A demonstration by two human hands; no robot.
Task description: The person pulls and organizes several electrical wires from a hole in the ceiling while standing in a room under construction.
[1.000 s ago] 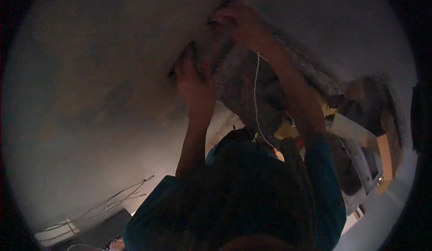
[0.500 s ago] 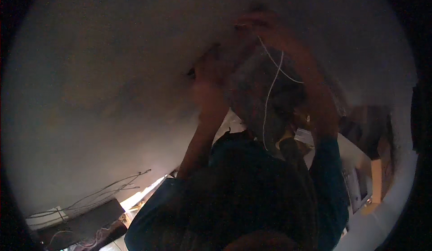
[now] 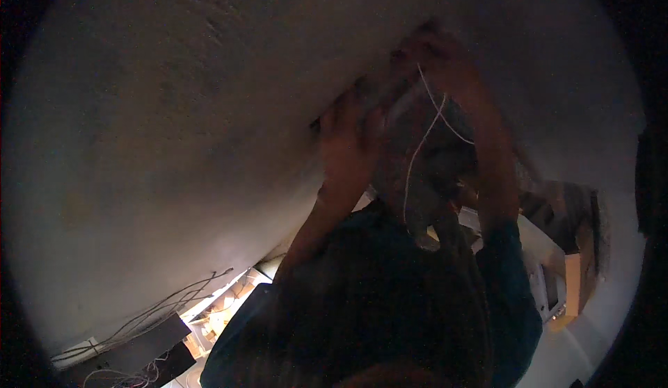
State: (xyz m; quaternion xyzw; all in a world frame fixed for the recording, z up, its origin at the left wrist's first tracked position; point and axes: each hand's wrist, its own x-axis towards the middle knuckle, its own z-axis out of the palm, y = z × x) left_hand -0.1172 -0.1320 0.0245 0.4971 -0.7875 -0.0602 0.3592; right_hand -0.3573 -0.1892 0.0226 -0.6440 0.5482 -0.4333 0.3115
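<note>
Two raised hands against a pale surface, a white cord near the right one

A broad, pale, smudged surface (image 3: pixel 153 131) spreads above and to the left of the dark teal shirt (image 3: pixel 369 291), which the person wears. Directly above the shirt, between the forearms, lies a dark mottled area (image 3: pixel 396 158), too dim to make out. A long dark box (image 3: pixel 132 350) sits to the left of the shirt, with a bright gap between the two.

The left hand (image 3: pixel 348 144) is raised above the shirt, its fingers bent; the right hand (image 3: pixel 445 61) is higher above it and further right. Shadow hides the fingertips of both, so whether either grip is wide, narrow or closed on something cannot be told.

To the right of the shirt stands a narrow tan strip (image 3: pixel 573 284). Thin dark cables (image 3: pixel 146 313) run left of the shirt, over the box. The white cord (image 3: pixel 440 113) is above the shirt, crossing itself just below the right hand, with one length trailing down close to the shirt.
</note>
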